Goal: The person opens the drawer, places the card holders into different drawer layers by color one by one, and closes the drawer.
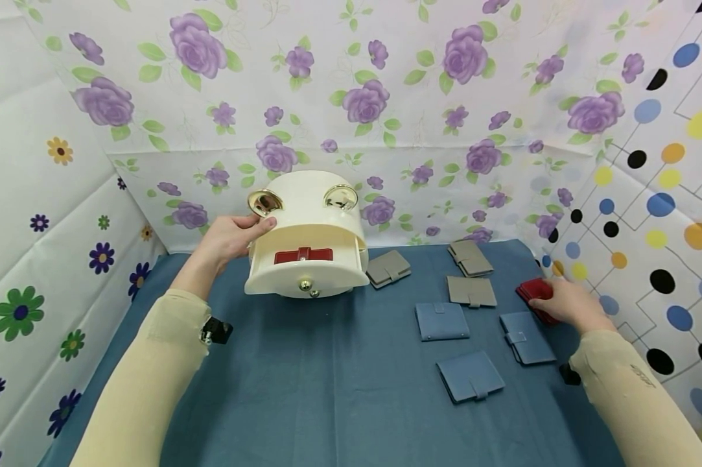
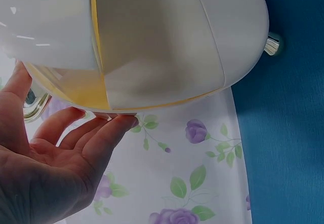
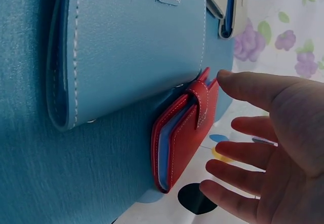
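On the left stands a cream-white storage box (image 1: pixel 312 185) with two round gold eyes and a pulled-out front drawer (image 1: pixel 280 284). A red card holder (image 1: pixel 321 255) with a strap lies in that drawer. My left hand (image 1: pixel 228 240) grips the box's side, thumb in front by one eye, fingers against the side wall (image 2: pixel 109 127). At the far right, my right hand (image 1: pixel 572 305) is at another red card holder (image 1: pixel 534 290). In the right wrist view my thumb reaches the edge of this red card holder (image 3: pixel 187 133), while the other fingers are spread beside it.
Three blue card holders (image 1: pixel 442 321) lie right of centre on the blue cloth (image 1: pixel 327 402). Behind them are three grey card holders (image 1: pixel 471 291), one close beside the box. A flowered backdrop (image 1: pixel 327 84) rises at the rear, and a dotted sheet (image 1: pixel 677 259) stands at the right.
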{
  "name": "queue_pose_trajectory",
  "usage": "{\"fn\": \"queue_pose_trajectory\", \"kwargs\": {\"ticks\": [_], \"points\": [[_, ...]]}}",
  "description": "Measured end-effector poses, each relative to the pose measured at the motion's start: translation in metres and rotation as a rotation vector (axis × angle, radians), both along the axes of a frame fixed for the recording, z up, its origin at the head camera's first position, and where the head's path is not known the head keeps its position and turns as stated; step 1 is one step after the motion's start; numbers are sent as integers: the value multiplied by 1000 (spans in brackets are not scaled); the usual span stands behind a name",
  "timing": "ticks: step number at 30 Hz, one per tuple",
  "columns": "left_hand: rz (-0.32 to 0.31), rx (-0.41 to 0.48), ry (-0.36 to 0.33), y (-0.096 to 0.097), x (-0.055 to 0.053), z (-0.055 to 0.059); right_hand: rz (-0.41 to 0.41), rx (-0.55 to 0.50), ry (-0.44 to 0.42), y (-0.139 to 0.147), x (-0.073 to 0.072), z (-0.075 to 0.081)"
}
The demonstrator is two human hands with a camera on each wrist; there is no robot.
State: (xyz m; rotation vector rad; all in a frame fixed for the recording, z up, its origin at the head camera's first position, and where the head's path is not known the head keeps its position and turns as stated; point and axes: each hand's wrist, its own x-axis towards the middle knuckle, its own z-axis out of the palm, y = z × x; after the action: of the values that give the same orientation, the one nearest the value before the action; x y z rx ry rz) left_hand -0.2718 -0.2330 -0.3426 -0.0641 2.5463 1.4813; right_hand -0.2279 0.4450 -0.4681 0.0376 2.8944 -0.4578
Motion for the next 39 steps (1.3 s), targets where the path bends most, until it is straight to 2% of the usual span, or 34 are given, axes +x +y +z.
{"fn": "queue_pose_trajectory", "kwargs": {"ticks": [16,25,30,39], "points": [[0,10,5,-2,1,-1,-37,-25,-52,2,-7,-4],[5,11,2,-1,0,-1,-34,7,-92,3,-9,-7],[8,6,7,-1,0,-1,-21,8,-72,3,-11,-11],[4,1,11,-1,2,0,-72,-1,-82,3,-13,-16]]}}
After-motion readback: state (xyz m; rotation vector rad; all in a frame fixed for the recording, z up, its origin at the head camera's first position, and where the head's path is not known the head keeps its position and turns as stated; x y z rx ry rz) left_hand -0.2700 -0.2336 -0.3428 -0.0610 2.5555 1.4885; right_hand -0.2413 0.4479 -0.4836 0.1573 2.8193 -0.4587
